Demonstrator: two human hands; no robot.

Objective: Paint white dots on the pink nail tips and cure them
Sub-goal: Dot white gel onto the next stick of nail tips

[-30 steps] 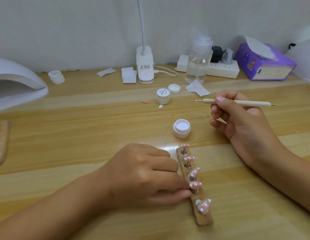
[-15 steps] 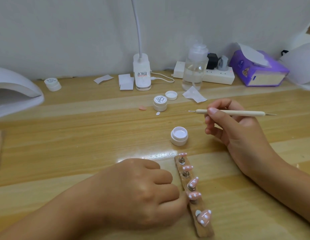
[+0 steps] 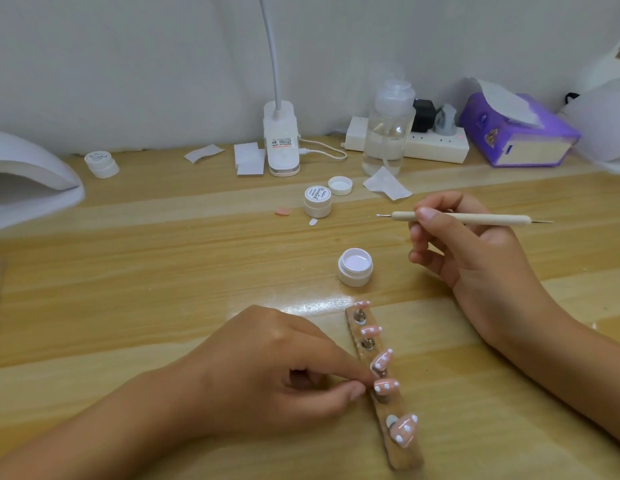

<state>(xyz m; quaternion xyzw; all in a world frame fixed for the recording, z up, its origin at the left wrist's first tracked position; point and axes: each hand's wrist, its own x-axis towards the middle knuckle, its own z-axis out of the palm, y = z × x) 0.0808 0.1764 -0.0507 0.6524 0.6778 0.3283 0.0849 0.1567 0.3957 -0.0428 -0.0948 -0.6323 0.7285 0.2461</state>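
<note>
A narrow wooden holder strip (image 3: 407, 455) lies near the table's front, carrying several pink nail tips with white dots, such as the tip (image 3: 386, 386) in the fourth place. My left hand (image 3: 277, 372) has thumb and forefinger pinched at the left edge of that tip. My right hand (image 3: 471, 258) hovers above and to the right, gripping a wooden dotting tool (image 3: 475, 218) held level, its metal point to the left. An open white pot of white gel (image 3: 355, 266) stands between the strip and the tool.
A white curing lamp (image 3: 28, 181) sits at the left edge. At the back stand a closed gel pot (image 3: 317, 201), a loose lid (image 3: 340, 186), a clear pump bottle (image 3: 388, 133), a desk lamp base (image 3: 281, 140), a power strip (image 3: 436, 147) and a purple tissue box (image 3: 516, 133).
My left hand's fingers uncurled from a closed fist beside the strip into a pinch at the fourth nail tip. The right hand holds the tool in much the same pose.
</note>
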